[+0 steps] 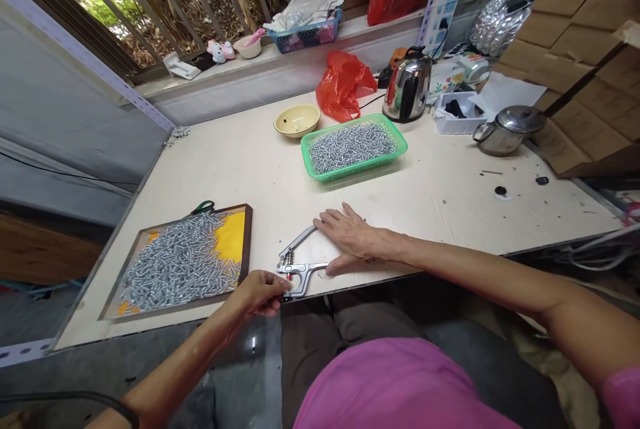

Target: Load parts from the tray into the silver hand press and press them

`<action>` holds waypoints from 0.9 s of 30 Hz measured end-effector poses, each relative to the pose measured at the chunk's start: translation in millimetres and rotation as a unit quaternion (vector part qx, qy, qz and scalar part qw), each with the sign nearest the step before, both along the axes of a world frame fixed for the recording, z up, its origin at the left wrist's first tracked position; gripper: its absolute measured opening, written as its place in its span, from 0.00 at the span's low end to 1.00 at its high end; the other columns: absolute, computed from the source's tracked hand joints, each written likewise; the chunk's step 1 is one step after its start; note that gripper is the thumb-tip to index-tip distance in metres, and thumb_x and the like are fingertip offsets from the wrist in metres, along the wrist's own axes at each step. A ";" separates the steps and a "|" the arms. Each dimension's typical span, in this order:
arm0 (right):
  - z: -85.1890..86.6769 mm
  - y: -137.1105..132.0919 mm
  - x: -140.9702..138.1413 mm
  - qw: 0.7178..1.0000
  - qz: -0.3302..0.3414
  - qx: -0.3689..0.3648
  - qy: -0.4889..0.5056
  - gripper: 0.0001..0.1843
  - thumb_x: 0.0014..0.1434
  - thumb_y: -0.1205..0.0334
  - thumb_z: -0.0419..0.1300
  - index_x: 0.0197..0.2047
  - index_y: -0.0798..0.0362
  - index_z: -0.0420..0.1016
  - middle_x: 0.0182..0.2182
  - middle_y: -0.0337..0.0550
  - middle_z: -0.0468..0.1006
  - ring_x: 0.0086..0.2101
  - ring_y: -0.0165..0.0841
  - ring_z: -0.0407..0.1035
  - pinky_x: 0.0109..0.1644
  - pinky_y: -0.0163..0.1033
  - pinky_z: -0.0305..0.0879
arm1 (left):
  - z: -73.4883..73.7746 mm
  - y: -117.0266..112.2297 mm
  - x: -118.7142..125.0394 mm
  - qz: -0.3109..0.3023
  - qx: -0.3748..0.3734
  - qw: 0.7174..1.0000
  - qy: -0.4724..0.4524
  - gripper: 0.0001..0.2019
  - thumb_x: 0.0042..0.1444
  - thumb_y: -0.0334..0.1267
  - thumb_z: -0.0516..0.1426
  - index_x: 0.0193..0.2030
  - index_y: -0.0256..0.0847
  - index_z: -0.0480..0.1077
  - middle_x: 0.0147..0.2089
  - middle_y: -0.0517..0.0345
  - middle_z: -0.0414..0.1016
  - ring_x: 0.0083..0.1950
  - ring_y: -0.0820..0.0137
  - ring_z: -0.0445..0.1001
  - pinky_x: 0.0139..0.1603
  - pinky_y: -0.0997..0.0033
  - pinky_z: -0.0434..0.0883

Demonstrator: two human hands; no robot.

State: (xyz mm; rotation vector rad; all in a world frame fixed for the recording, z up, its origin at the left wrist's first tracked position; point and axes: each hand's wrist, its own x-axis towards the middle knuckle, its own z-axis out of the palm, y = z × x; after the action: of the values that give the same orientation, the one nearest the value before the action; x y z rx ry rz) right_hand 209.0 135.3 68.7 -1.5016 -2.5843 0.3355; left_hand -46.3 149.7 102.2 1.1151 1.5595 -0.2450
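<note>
Your spread right hand (353,237) hides the handle ends of the silver metal plier-like tool (303,271); your left hand (261,291) pinches something hidden.

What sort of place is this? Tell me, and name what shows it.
Probably a small workshop, perhaps at home: a brown-framed, yellow-bottomed tray and a green plastic basket hold heaps of small silvery parts, and a two-handled silver metal tool is at the pale table's edge.
</note>
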 end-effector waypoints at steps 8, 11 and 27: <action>8.0 -12.4 -9.6 0.999 -0.019 0.003 -0.036 0.40 0.51 0.37 0.62 0.53 0.65 0.67 0.46 0.57 0.69 0.49 0.46 0.60 0.63 0.64 0.39 | -0.2 -0.5 -1.3 0.001 0.003 1.000 0.002 0.29 0.29 0.59 0.67 0.29 0.36 0.66 0.16 0.63 0.66 0.17 0.77 0.63 0.22 0.76 0.64; 16.5 -20.8 -12.2 0.999 -0.014 -0.009 -0.047 0.28 0.57 0.45 0.61 0.47 0.64 0.71 0.44 0.55 0.70 0.48 0.44 0.61 0.62 0.59 0.45 | 3.1 -5.2 -0.6 -0.050 0.053 0.996 0.051 0.24 0.43 0.58 0.61 0.30 0.36 0.68 0.19 0.60 0.67 0.20 0.72 0.66 0.25 0.72 0.66; 15.7 -24.8 -23.0 0.999 -0.021 -0.034 -0.035 0.19 0.61 0.53 0.60 0.45 0.63 0.71 0.43 0.55 0.70 0.47 0.41 0.62 0.48 0.43 0.59 | -9.8 8.9 55.6 -0.494 0.445 0.746 0.048 0.18 0.56 0.34 0.59 0.54 0.36 0.67 0.48 0.48 0.71 0.50 0.59 0.66 0.51 0.59 0.68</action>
State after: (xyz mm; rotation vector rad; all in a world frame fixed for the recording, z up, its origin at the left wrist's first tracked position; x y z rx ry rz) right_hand 185.9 110.6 84.3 -1.6154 -2.6149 0.3779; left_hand 9.3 158.7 92.4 2.7025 0.9728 -0.2495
